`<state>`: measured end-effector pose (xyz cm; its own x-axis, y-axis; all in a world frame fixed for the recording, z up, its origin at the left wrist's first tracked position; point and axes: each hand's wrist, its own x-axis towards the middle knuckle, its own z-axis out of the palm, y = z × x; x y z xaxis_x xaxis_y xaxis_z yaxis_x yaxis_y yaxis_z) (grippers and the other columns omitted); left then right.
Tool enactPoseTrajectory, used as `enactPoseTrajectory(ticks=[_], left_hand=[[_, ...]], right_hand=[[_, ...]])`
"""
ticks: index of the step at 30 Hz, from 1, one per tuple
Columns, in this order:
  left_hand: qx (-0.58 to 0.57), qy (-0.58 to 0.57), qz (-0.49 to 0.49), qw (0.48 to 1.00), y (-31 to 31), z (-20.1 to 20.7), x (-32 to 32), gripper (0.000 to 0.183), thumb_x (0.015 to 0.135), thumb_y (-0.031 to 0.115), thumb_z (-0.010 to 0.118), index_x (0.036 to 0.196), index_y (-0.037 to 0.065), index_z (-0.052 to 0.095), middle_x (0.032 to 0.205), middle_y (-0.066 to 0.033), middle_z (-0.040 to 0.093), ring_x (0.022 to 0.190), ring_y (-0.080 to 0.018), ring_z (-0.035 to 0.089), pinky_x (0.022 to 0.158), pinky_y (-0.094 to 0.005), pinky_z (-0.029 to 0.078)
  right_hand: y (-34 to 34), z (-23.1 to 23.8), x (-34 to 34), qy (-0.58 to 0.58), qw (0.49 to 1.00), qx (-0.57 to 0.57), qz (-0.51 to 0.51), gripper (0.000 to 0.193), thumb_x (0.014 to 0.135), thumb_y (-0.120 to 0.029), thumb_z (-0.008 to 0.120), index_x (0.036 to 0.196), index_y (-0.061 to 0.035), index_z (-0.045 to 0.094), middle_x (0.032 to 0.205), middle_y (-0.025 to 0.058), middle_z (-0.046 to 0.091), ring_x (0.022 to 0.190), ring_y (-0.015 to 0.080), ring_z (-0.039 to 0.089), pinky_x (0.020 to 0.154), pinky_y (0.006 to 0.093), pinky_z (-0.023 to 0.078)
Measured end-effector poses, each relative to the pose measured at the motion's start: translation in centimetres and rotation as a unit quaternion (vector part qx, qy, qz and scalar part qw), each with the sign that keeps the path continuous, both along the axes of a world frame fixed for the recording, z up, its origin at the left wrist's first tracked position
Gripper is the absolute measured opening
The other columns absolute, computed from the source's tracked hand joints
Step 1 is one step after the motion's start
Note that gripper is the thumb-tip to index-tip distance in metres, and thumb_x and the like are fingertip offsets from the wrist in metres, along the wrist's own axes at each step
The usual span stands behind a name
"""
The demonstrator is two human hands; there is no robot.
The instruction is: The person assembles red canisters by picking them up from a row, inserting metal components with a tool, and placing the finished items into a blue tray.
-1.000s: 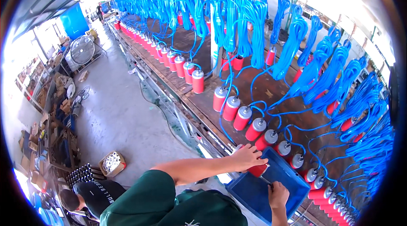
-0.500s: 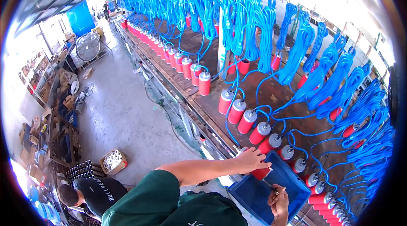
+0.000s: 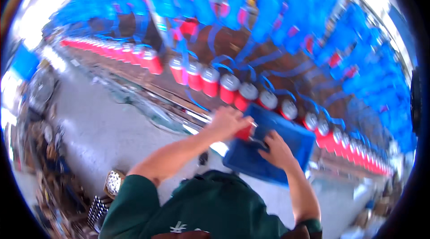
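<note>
My left hand (image 3: pixel 227 123) is wrapped round a red cylinder (image 3: pixel 244 132), tilted on its side over the left part of a blue plastic bin (image 3: pixel 293 136). Its end, with a bit of metal, points toward my right hand. Just right of that end, above the bin, my right hand (image 3: pixel 279 151) has its thumb and fingers apart, slightly blurred; nothing shows between them. Directly behind the bin stands a row of red cylinders with grey tops (image 3: pixel 209 82), with blue cables running from them.
Bundles of blue cable (image 3: pixel 268 10) hang behind the cylinders over a brown tabletop (image 3: pixel 230 44). To the left lies a grey floor (image 3: pixel 103 109). A carton of white parts (image 3: pixel 114 183) sits lower left, near cluttered shelves.
My view has swung to the right and is blurred. My right hand has opened from its pinch on a small dark piece. The red cylinder stays in my left hand over the bin.
</note>
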<state>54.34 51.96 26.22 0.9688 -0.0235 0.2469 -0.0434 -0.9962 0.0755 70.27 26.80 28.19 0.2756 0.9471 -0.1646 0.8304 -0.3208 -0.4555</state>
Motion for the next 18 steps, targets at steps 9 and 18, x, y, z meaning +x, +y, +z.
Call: enactPoseTrajectory(ticks=[9,18], left_hand=[[0.028,0.116,-0.003,0.993,-1.5,1.5,0.7,0.097,0.074,0.033,0.095,0.158,0.03,0.049,0.131,-0.0094,0.063,0.124,-0.0334,0.06,0.106,-0.0496,0.049],[0.03,0.137,0.003,0.99,-1.1,2.0,0.4,0.1,0.074,0.031,0.095,0.161,0.029,0.046,0.132,-0.0106,0.063,0.122,-0.0321,0.059,0.104,-0.047,0.048]], right_hand=[[0.8,0.3,1.1,0.073,0.995,-0.07,-0.022,0.027,0.106,-0.026,0.065,0.114,-0.0014,0.073,0.115,0.0196,0.072,0.115,0.039,0.065,0.103,0.0475,0.052],[3.2,0.5,1.0,0.11,0.979,-0.17,0.003,0.029,0.103,-0.027,0.069,0.12,-0.0026,0.068,0.115,0.0211,0.076,0.11,0.0405,0.072,0.095,0.0499,0.057]])
